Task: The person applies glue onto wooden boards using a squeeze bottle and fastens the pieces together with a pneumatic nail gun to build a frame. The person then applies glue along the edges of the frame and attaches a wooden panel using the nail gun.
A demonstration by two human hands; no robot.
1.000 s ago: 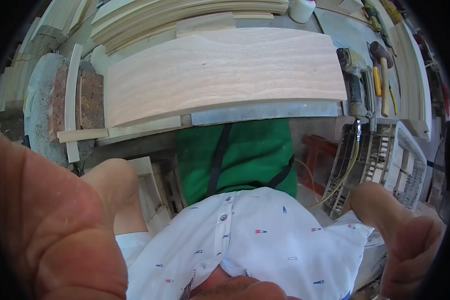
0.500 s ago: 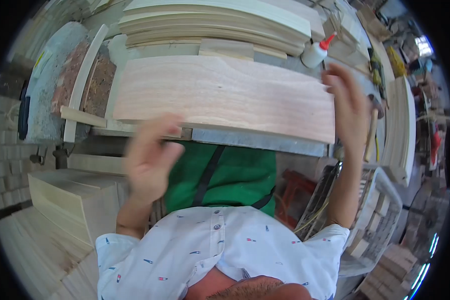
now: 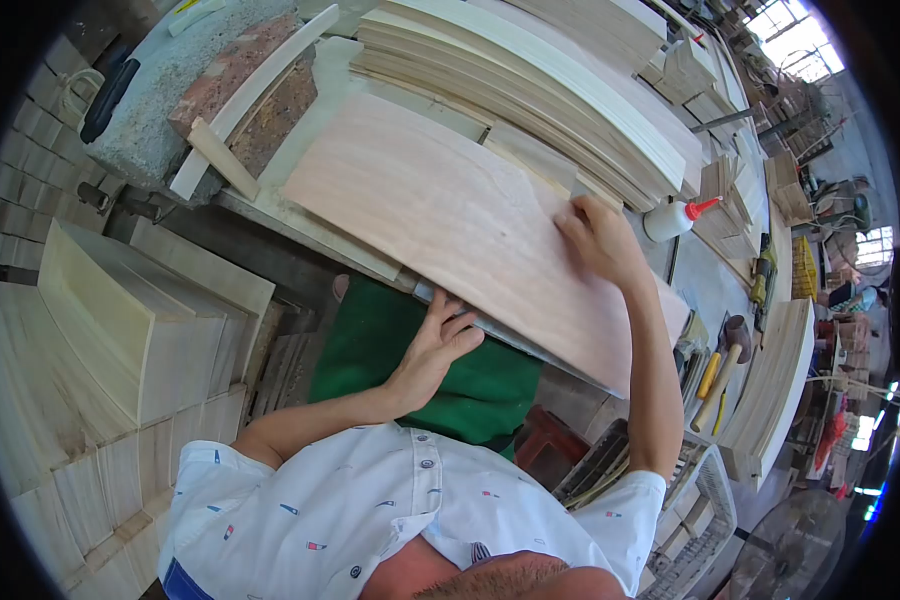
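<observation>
A long, pale wooden board [image 3: 450, 225] lies flat, slanting across the workbench. At its near edge is my left hand [image 3: 435, 350], palm turned up. Its fingertips touch the edge from below, with the fingers loosely apart and the thumb off the wood. My right hand [image 3: 602, 245] reaches over the board to its far edge. There its fingers curl around the edge, the thumb side on the top face; the fingertips are partly hidden. Just beyond that hand stands a white glue bottle [image 3: 667, 221] with a red nozzle.
Behind the board is a stack of long planks [image 3: 530, 100]. A stone block [image 3: 245, 100] with wood strips sits at the left. A hammer [image 3: 722, 380] lies at the right. Stacked wood blocks [image 3: 110, 330] stand at lower left, and a plastic crate [image 3: 705, 500] at lower right.
The view has turned, so the board now slants. My left hand, raised before, has come to the near edge. My right hand has moved from the right end to the far edge.
</observation>
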